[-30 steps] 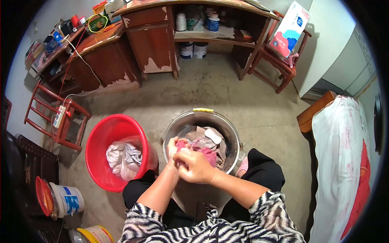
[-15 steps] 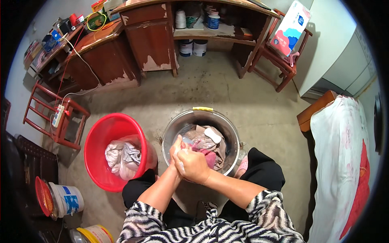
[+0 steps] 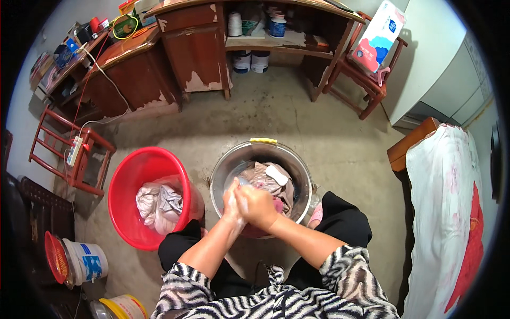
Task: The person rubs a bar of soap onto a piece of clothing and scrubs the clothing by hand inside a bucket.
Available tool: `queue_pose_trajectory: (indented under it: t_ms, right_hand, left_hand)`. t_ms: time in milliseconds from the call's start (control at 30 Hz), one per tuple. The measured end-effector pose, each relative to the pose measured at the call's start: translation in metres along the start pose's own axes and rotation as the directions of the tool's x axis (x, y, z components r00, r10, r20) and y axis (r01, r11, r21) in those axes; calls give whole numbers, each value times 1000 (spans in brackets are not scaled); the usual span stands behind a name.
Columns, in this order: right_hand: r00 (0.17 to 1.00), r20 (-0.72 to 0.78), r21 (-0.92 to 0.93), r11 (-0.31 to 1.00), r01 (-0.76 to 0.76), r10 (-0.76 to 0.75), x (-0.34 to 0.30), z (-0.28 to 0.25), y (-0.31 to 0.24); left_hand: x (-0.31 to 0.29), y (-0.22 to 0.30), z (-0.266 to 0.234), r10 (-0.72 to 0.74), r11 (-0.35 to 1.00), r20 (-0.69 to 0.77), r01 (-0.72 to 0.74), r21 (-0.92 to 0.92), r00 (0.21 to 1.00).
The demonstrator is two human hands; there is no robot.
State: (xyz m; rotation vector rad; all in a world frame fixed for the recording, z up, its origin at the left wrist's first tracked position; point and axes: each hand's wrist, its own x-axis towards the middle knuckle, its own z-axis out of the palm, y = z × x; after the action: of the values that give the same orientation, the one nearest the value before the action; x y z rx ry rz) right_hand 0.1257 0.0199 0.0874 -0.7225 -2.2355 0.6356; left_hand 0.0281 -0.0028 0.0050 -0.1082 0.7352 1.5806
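Pink cloth [image 3: 278,204] at 4 o'clock in pot [image 3: 226,169] shows less than half a sec ago, w/ more suds [image 3: 242,206] by L hand [image 3: 230,200], so rubbing looks ongoing, R hand [image 3: 258,204] pressed to L at pot's 8 o'clock, can't tell if fingers clamp cloth.

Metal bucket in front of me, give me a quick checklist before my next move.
1. Hands over the metal bucket: ok, left hand and right hand pressed together above it.
2. Contents of the grip: cannot tell, the fingers hide most of it.
3. White oblong piece clear of the hands: ok, it lies on the beige cloth.
4. Pink cloth fully in view: not ok, partly covered.
5. Red tub empty: not ok, pale clothes inside.
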Motion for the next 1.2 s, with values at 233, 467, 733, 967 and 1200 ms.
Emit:
queue_pose_trajectory:
  t_ms: [233, 467, 733, 967, 1200]
  right_hand:
    - [761, 315, 41, 793, -608, 567, 1, 13, 87]
    - [723, -1, -156, 714, -682, 691, -5, 6, 147]
    - [814, 135, -529, 736, -423, 565, -13, 22, 155]
    - [814, 150, -500, 753, -427, 561, 1, 12, 182]
    - [832, -62, -256, 797, -548, 552, 29, -16, 145]
  left_hand:
    - [-38, 11, 56, -135, 987, 10, 135, -86, 991]
    - [-31, 9, 34, -7, 993, -150, 24, 114, 989]
    - [-33, 15, 30, -121, 993, -48, 120, -18, 992]
    - [-30, 18, 28, -186, 982, 102, 189, -20, 977]
    - [-34, 21, 24, -158, 985, 139, 166, -47, 978]
